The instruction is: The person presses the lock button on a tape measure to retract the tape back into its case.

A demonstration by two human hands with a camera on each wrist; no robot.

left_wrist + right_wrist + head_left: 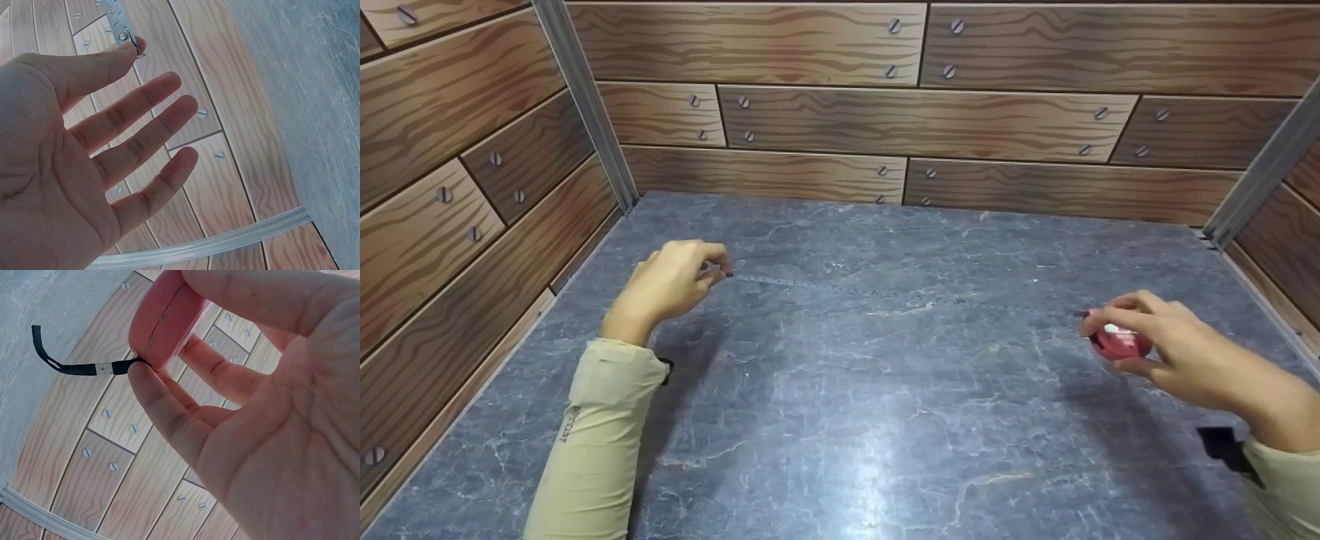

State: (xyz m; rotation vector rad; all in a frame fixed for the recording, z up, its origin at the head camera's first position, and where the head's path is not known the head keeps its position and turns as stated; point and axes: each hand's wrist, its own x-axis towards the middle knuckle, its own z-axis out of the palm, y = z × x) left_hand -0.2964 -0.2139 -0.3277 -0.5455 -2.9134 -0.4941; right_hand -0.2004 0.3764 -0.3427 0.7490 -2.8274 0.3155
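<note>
A red, round tape measure (1121,343) is held above the grey marbled tabletop on the right. My right hand (1200,360) grips its case between thumb and fingers, and a short black strap (79,369) hangs from the case in the right wrist view. From it a thin pale blade (810,285) stretches across to the left, faint against the table. My left hand (667,285) pinches the blade's end between thumb and forefinger. In the left wrist view the numbered tape end (116,19) shows a rivet and a metal hook, while the other fingers (149,132) stay spread and loose.
The tabletop (847,420) has a bright glare patch near the front. Wood-patterned panels (825,45) enclose the back and both sides, with metal corner posts (585,105) at back left and back right.
</note>
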